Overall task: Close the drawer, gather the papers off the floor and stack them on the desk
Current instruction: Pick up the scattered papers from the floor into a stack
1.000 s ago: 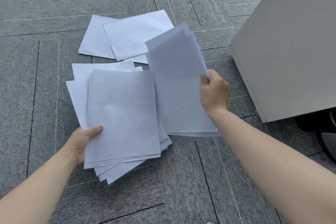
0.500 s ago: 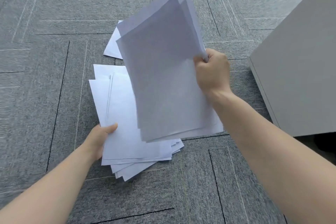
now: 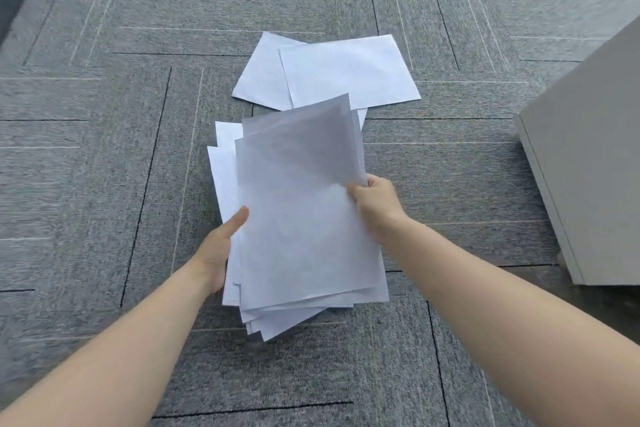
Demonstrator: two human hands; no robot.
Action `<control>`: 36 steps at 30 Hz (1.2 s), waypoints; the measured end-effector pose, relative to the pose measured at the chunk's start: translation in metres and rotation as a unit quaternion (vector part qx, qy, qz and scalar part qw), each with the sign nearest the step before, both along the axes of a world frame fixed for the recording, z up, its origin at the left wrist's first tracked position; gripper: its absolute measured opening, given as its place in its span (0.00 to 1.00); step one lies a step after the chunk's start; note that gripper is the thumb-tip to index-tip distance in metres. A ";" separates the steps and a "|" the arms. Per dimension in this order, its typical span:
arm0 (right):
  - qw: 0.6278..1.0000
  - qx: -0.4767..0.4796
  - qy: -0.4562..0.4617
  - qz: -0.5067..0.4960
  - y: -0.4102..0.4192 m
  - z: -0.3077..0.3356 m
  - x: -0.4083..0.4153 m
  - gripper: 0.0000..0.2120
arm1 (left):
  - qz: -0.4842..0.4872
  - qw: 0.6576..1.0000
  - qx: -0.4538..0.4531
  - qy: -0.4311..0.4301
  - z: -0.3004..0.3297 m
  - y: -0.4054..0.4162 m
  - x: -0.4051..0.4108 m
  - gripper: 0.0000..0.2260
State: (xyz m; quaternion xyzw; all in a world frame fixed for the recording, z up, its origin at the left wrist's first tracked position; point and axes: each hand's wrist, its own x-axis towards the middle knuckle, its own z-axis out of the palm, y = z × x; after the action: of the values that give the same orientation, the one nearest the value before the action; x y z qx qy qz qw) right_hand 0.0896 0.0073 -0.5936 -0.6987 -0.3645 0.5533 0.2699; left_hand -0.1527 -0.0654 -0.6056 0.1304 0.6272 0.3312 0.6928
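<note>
A loose stack of white papers (image 3: 304, 239) is held just above the grey carpet in the middle of the view. My left hand (image 3: 220, 246) grips its left edge, thumb on top. My right hand (image 3: 375, 204) pinches the right edge of the top sheets, which now lie over the stack. Two more white sheets (image 3: 339, 74) lie overlapping on the floor just beyond the stack. The drawer and the desk top are out of view.
A pale grey cabinet side (image 3: 588, 163) stands at the right edge, its corner close to my right arm. Grey carpet tiles (image 3: 104, 149) spread to the left and ahead.
My right hand has brought the sheets it was holding up leftward and down onto the stack in my left hand. The view has shifted, and the two far sheets show fully again.
</note>
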 end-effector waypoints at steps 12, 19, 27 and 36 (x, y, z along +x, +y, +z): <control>0.991 0.017 -0.105 0.080 0.000 -0.020 -0.029 0.11 | 0.014 0.992 0.007 0.122 -0.016 0.001 -0.013 0.14; 0.931 0.119 -0.305 0.161 0.065 -0.010 -0.034 0.18 | 0.121 0.980 0.004 0.159 -0.027 0.003 -0.037 0.12; 0.800 0.156 -0.481 0.323 0.129 -0.022 -0.059 0.23 | 0.177 0.967 -0.003 0.181 -0.037 0.024 -0.049 0.14; 0.714 0.161 -0.558 0.391 0.172 -0.038 -0.069 0.24 | 0.163 0.974 -0.024 0.152 -0.042 0.028 -0.060 0.14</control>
State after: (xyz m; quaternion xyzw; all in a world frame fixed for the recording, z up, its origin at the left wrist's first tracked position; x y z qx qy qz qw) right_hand 0.0209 0.1791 -0.6319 -0.6218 -0.7730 0.0519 -0.1143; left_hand -0.2129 -0.0376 -0.6478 0.0580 0.7460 0.4008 0.5287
